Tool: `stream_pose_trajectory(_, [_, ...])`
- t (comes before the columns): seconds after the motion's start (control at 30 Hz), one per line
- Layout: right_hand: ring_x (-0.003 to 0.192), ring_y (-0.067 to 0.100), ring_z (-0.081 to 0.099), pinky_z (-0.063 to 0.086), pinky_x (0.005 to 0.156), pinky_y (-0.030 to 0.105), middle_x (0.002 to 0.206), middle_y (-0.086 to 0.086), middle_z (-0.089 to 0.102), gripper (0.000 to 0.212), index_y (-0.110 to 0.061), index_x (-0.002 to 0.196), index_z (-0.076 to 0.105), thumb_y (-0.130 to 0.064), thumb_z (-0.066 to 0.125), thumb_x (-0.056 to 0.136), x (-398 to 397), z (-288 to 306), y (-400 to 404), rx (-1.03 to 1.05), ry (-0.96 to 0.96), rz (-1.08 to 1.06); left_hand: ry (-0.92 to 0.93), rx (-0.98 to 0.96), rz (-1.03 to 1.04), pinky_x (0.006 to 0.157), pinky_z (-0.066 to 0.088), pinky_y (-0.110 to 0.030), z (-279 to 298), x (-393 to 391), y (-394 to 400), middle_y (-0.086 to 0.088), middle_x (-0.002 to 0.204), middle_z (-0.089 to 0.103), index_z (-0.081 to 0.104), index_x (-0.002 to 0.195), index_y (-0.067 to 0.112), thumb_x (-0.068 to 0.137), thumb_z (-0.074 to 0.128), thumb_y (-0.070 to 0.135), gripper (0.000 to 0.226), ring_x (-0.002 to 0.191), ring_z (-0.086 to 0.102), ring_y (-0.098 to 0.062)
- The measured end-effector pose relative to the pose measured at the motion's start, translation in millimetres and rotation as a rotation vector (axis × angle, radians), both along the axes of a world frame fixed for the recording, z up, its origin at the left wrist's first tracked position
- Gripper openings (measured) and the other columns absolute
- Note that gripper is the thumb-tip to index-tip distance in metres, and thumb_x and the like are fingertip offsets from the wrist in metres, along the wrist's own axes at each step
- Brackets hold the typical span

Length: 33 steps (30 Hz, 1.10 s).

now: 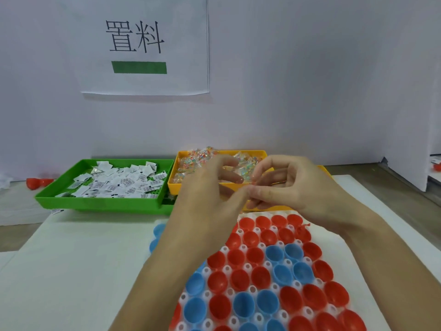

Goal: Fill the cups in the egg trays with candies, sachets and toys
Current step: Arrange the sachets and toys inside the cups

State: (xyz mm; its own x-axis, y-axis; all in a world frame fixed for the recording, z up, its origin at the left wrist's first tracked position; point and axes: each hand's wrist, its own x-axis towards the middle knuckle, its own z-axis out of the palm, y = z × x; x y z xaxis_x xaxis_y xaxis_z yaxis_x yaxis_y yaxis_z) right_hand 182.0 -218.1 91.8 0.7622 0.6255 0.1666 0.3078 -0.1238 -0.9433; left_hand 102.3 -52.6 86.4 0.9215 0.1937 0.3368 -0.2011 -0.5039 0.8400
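Our hands, left (210, 187) and right (293, 187), together, fingertips meeting; pinched item too blurred to tell. They hide near edge of yellow bin (260, 154); egg tray (274, 271) cut off below.

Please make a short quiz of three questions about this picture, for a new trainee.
1. True or false: the green tray holds white sachets.
2. Where do the left hand and right hand meet? A) over the green tray B) in front of the yellow tray, above the egg tray C) at the paper sign
3. Which two colours are the cups?

Key: 1 true; 2 B; 3 red and blue.
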Motion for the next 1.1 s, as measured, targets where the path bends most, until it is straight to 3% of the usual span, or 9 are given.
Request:
stream_pose_trajectory(0.1, [0.079, 0.026, 0.076, 0.059, 0.07, 0.025, 0.084, 0.012, 0.077, 0.023, -0.013, 0.096, 0.067, -0.022, 0.079, 0.079, -1.0, 0.3, -2.4, -0.01, 0.014, 0.028, 0.039, -0.114, -0.035, 0.073, 0.059, -0.029, 0.8, 0.7, 2.1, 0.006, 0.077, 0.074, 0.073, 0.091, 0.022, 0.084, 0.076, 0.011, 0.013, 0.072, 0.072, -0.009])
stream_pose_trajectory(0.2, [0.078, 0.024, 0.076, 0.059, 0.07, 0.025, 0.085, 0.009, 0.077, 0.012, -0.013, 0.094, 0.07, -0.018, 0.076, 0.084, 1.4, -0.4, -3.5, -0.023, -0.02, 0.023, 0.052, -0.138, -0.04, 0.065, 0.057, -0.02, -1.0, 0.4, 4.4, 0.002, 0.067, 0.073, 0.073, 0.08, 0.018, 0.084, 0.075, 0.004, 0.014, 0.064, 0.07, -0.009])
stream_pose_trajectory(0.37, [0.075, 0.019, 0.076, 0.058, 0.067, 0.021, 0.084, 0.004, 0.077, 0.005, -0.014, 0.092, 0.075, -0.013, 0.074, 0.087, 2.6, -2.4, -2.7, -0.05, -0.074, -0.003, 0.043, -0.103, 0.003, 0.071, 0.059, -0.03, -4.5, 3.0, 1.7, 0.001, 0.069, 0.073, 0.075, 0.08, 0.022, 0.085, 0.073, 0.004, 0.019, 0.068, 0.07, -0.014])
stream_pose_trajectory(0.5, [0.071, 0.019, 0.075, 0.058, 0.065, 0.022, 0.078, 0.007, 0.075, 0.005, -0.012, 0.089, 0.074, -0.008, 0.072, 0.089, 2.3, -4.5, 2.9, 0.034, -0.114, -0.055, 0.017, -0.218, 0.035, 0.074, 0.061, -0.037, -6.5, 4.0, 0.0, 0.001, 0.073, 0.073, 0.072, 0.085, 0.026, 0.086, 0.072, 0.009, 0.017, 0.071, 0.072, -0.015])
stream_pose_trajectory(0.77, [0.074, 0.021, 0.075, 0.057, 0.066, 0.02, 0.08, 0.009, 0.076, 0.005, -0.011, 0.088, 0.075, -0.007, 0.074, 0.086, 3.4, -7.4, 4.9, 0.137, -0.069, -0.056, -0.022, -0.376, -0.039, 0.066, 0.057, -0.02, -4.6, 1.3, -1.4, -0.007, 0.074, 0.075, 0.075, 0.089, 0.017, 0.086, 0.071, 0.0, 0.017, 0.069, 0.074, -0.018])
stream_pose_trajectory(1.0, [0.081, 0.02, 0.076, 0.058, 0.072, 0.02, 0.084, 0.008, 0.077, 0.015, -0.014, 0.088, 0.079, -0.022, 0.077, 0.075, 7.1, -5.6, -3.0, 0.168, -0.03, -0.004, -0.053, -0.455, -0.038, 0.059, 0.058, -0.022, -0.7, -0.4, -2.3, -0.01, 0.07, 0.075, 0.079, 0.088, 0.013, 0.082, 0.074, -0.001, 0.017, 0.064, 0.074, -0.022])
stream_pose_trajectory(1.1, [0.092, 0.025, 0.075, 0.059, 0.084, 0.03, 0.093, 0.009, 0.077, 0.022, -0.014, 0.094, 0.078, -0.031, 0.073, 0.08, 6.5, -3.9, -5.0, 0.185, 0.024, 0.048, -0.1, -0.383, -0.012, 0.056, 0.057, -0.022, -0.2, -0.7, -2.4, -0.006, 0.068, 0.075, 0.08, 0.082, 0.017, 0.083, 0.073, -0.003, 0.021, 0.062, 0.074, -0.021])
